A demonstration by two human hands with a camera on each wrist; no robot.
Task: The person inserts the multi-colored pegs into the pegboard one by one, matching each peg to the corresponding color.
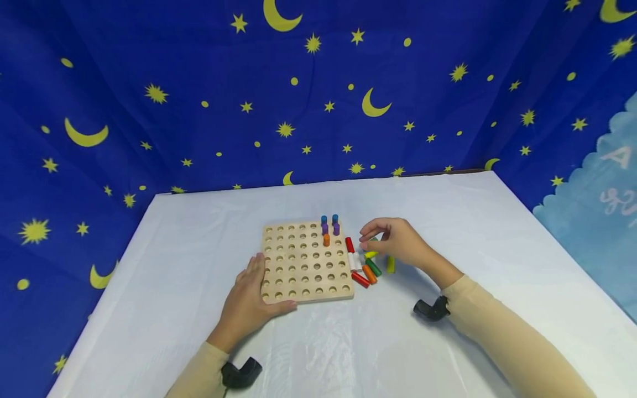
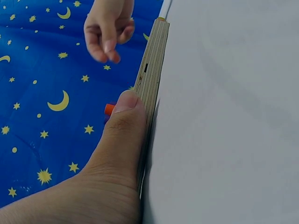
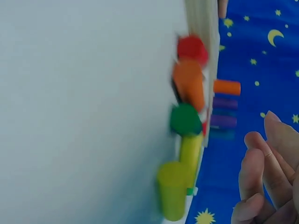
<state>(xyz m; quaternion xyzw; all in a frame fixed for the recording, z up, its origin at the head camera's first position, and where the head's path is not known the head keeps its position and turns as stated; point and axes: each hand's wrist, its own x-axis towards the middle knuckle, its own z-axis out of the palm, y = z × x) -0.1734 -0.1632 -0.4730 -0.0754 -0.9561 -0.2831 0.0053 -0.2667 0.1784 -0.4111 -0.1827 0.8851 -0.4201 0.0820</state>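
Note:
A square wooden pegboard [image 1: 298, 262] with rows of holes lies on the table. My left hand [image 1: 251, 296] holds its near left corner, the thumb [image 2: 126, 105] along the front edge and the fingers on the left side. Blue pegs [image 1: 335, 219], purple pegs [image 1: 336, 229] and an orange peg [image 1: 326, 240] stand in holes at the far right. Right of the board, my right hand [image 1: 393, 240] hovers above loose pegs, its fingers loosely bent with nothing visible between them. Below it lie red [image 1: 360, 279], orange [image 1: 370, 274], green [image 1: 374, 267], yellow [image 3: 173, 191] and white pegs [image 1: 355, 261].
A white cover lies over the table [image 1: 199, 232]. Behind it hangs a blue cloth [image 1: 199, 72] with yellow moons and stars. A black curved piece sits at each wrist, one by the left sleeve [image 1: 199, 373] and one by the right sleeve [image 1: 497, 326].

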